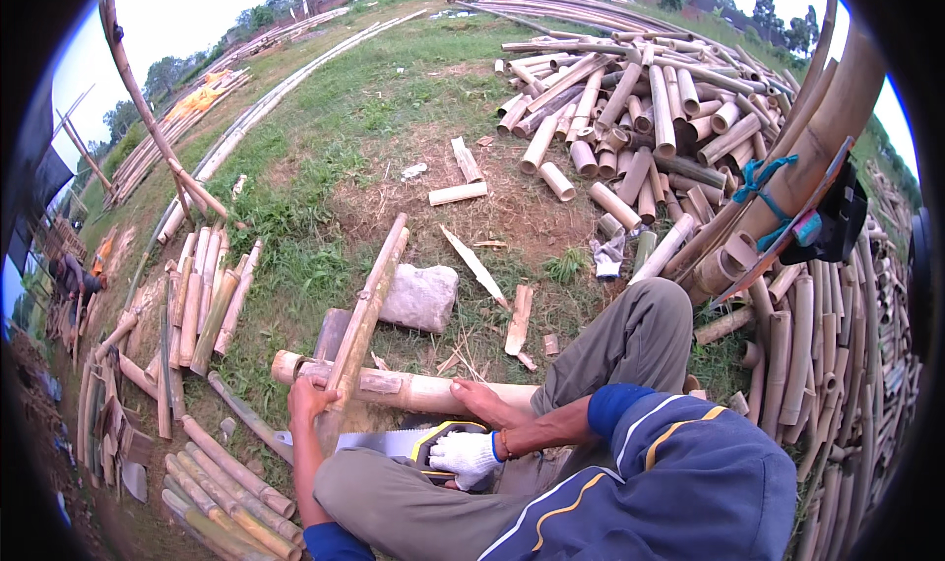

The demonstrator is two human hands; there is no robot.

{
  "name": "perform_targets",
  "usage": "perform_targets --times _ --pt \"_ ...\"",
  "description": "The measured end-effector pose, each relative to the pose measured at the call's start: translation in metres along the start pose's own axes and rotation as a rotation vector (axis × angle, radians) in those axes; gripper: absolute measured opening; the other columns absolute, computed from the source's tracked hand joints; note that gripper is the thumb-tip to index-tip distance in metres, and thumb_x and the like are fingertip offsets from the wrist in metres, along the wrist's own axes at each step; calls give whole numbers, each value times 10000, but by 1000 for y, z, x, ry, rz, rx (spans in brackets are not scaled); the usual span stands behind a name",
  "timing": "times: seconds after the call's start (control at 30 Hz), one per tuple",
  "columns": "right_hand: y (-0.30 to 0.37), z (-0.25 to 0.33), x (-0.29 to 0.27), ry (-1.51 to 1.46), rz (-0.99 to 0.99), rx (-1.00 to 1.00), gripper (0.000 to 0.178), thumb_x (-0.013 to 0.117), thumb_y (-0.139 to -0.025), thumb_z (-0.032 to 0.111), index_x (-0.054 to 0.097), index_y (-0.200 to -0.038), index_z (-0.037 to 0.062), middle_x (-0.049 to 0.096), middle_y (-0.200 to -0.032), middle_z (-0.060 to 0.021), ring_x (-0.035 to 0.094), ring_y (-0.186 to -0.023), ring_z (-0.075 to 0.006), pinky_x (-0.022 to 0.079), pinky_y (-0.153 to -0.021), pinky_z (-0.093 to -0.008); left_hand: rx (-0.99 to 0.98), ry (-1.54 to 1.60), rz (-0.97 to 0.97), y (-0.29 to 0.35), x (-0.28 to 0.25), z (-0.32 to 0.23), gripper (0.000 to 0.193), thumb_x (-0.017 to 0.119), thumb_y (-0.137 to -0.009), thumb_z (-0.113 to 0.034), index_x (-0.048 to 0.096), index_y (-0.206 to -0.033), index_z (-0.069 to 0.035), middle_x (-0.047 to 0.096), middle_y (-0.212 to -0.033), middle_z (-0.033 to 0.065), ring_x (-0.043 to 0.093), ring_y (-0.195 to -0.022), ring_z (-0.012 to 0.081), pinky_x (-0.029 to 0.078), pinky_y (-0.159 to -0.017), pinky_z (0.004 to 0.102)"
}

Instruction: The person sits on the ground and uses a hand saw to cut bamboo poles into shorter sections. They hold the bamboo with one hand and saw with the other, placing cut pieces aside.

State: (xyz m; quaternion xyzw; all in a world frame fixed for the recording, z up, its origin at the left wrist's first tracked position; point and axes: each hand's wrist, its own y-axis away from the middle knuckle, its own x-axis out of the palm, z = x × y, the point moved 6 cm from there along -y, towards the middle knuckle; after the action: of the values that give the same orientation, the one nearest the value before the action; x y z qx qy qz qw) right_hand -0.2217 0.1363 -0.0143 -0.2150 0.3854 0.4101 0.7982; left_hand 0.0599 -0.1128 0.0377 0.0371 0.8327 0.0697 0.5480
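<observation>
At the crossing: Where two pieces of bamboo meet, the person's bare left hand (311,402) lies with bent fingers against the bamboo; whether it grasps firmly or only presses, I cannot tell.
Under this hand: A thick, pale tan, round bamboo pole (418,392) lies across, in front of the person, and over its left part goes a thinner, brownish, slanted bamboo piece (369,305), which points away from the body.
At the lap: The white-gloved right hand (466,454) is closed around the handle of a black-and-yellow saw with a silver toothed blade (386,443). The blade points to the left, on the near side of the pole; its contact with the slanted piece cannot be told.
Against the pole: A bare foot (479,402) touches it, to the right of the crossing.
Just beyond: A pale grey, blocky stone (419,298) sits to the right of the slanted piece; farther right lie a pointed, pale bamboo splinter (474,266) and a flat, tan split strip (519,320).
Around: A large heap of cut bamboo tubes (664,103) rises ahead at right, and short bamboo lengths (205,300) lie on the grass (305,207) at left.
</observation>
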Motion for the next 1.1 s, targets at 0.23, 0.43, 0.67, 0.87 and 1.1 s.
perform_targets --times 0.23,0.43,0.67,0.87,1.1 --pt "60 23 -117 44 61 -63 496 810 -803 351 702 -1140 4 698 -1168 -233 685 -1096 -445 554 -981 -529 12 18 8 -7 5 2 448 1044 -653 -339 882 -996 -101 852 -958 128 823 -896 280 624 -867 423" --pt "160 53 -225 -457 208 284 524 697 -1029 382 609 -1353 -20 699 -1155 -196 698 -1065 -316 550 -994 -447 1 29 48 -16 10 -10 425 1047 -656 -256 859 -974 -46 848 -943 124 804 -857 229 614 -840 386" --pt "218 75 -274 -650 237 435 365 701 -1041 315 661 -1243 13 666 -1028 -49 598 -966 -136 523 -884 -335 -76 23 144 -19 6 16 496 1067 -640 -335 846 -1008 -86 850 -1045 138 815 -994 285 610 -923 407" --pt "201 72 -214 -951 106 496 411 705 -989 285 630 -1305 33 641 -1100 -14 574 -993 -120 490 -927 -300 -52 -88 176 -18 -3 -23 603 1056 -626 -368 833 -1147 -162 810 -1265 141 759 -1213 326 583 -1049 439" --pt "152 38 -137 -1025 43 547 535 705 -1033 304 559 -1458 14 644 -1163 -20 594 -1020 -117 497 -931 -278 -39 -193 186 -21 1 -15 628 1053 -620 -358 821 -1141 -95 828 -1136 143 786 -1080 312 600 -947 427"
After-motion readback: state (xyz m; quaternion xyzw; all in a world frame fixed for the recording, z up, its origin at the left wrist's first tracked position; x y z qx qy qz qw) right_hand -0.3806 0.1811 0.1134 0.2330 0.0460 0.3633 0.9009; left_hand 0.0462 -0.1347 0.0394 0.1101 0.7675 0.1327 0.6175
